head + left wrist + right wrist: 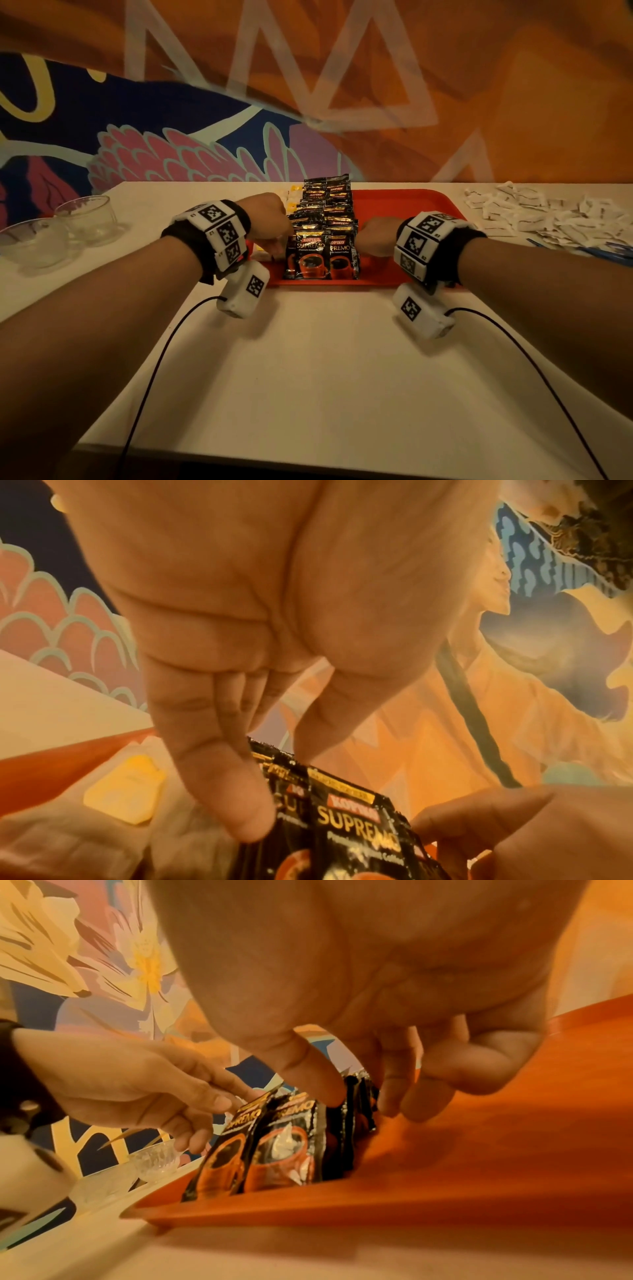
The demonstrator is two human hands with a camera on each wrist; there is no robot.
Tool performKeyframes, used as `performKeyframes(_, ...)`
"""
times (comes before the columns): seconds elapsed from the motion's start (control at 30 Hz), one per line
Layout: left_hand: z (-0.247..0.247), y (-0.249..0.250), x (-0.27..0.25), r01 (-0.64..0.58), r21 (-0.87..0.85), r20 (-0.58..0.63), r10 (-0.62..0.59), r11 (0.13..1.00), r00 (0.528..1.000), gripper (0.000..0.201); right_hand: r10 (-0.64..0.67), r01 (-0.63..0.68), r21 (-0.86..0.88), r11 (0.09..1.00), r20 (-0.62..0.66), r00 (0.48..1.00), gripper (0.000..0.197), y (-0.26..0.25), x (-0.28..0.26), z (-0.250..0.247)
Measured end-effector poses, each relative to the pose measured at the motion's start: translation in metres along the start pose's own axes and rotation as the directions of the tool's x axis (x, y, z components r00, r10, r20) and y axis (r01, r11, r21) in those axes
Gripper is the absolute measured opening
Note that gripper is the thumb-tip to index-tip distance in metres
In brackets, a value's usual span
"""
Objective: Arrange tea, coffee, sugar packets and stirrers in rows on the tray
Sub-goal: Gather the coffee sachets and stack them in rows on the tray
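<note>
A red tray (pixel 404 205) holds black Kopiko coffee packets (pixel 322 253) in two overlapping rows running front to back. My left hand (pixel 274 236) is at the left row; in the right wrist view its thumb and forefinger (pixel 232 1096) pinch the top of the front left packet (pixel 236 1139). My right hand (pixel 366 240) is at the right row, with the thumb (pixel 325 1091) on one side of several packets (pixel 356 1104) and the fingers on the other. Tea bags with yellow tags (pixel 126 788) lie left of the coffee.
White sugar packets (pixel 534 212) lie in a loose pile on the table, right of the tray. Blue stirrers (pixel 603 250) lie at the right edge. Two glass bowls (pixel 84 214) stand at the far left. The tray's right half (pixel 496 1150) is bare.
</note>
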State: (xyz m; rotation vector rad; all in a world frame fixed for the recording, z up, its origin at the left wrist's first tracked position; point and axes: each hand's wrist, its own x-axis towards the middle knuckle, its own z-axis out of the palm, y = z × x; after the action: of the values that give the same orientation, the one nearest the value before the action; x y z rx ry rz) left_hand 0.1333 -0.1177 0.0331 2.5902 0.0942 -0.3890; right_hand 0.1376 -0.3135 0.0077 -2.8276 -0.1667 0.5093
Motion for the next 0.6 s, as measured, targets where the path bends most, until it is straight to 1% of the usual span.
performKeyframes(0.03, 0.001, 0.001, 0.0, 0.0, -0.044, 0.009, 0.0, 0.999, 1.0, 0.009, -0.002, 0.002, -0.008, 1.0, 0.008, 1.0, 0.03, -0.001, 0.001, 0.0)
performKeyframes(0.1, 0.003, 0.003, 0.001, -0.001, -0.089, 0.015, 0.003, 0.996, 1.0, 0.032, -0.003, 0.003, 0.001, 1.0, 0.019, 1.0, 0.033, -0.001, 0.003, 0.001)
performKeyframes(0.2, 0.003, 0.002, 0.004, -0.018, -0.092, -0.014, 0.017, 0.996, 1.0, 0.051, 0.016, -0.016, 0.047, 0.999, -0.005, 1.0, 0.039, -0.001, 0.004, -0.001)
performKeyframes(0.3, -0.001, 0.0, 0.005, -0.026, -0.076, -0.034, 0.023, 0.997, 0.999, 0.054, 0.033, -0.032, 0.043, 0.999, -0.025, 0.999, 0.045, 0.002, 0.009, -0.002)
performKeyframes(0.4, -0.002, 0.0, 0.006, -0.019, -0.096, 0.011, 0.021, 0.995, 1.0, 0.058, 0.02, -0.02, 0.025, 0.999, -0.003, 1.0, 0.042, 0.0, 0.012, -0.001)
performKeyframes(0.47, -0.002, 0.0, 0.007, -0.023, -0.1, 0.021, 0.025, 0.995, 0.999, 0.061, 0.013, -0.013, 0.019, 1.0, -0.001, 1.0, 0.041, -0.001, 0.017, -0.001)
performKeyframes(0.53, -0.004, -0.002, 0.009, -0.034, -0.099, -0.001, 0.034, 0.994, 0.999, 0.061, 0.017, -0.016, 0.004, 1.0, -0.003, 1.0, 0.042, 0.002, 0.022, -0.002)
performKeyframes(0.6, -0.006, -0.006, 0.013, -0.046, -0.107, -0.032, 0.043, 0.993, 0.999, 0.06, 0.006, -0.006, 0.001, 1.0, -0.062, 0.998, 0.04, 0.008, 0.027, -0.005)
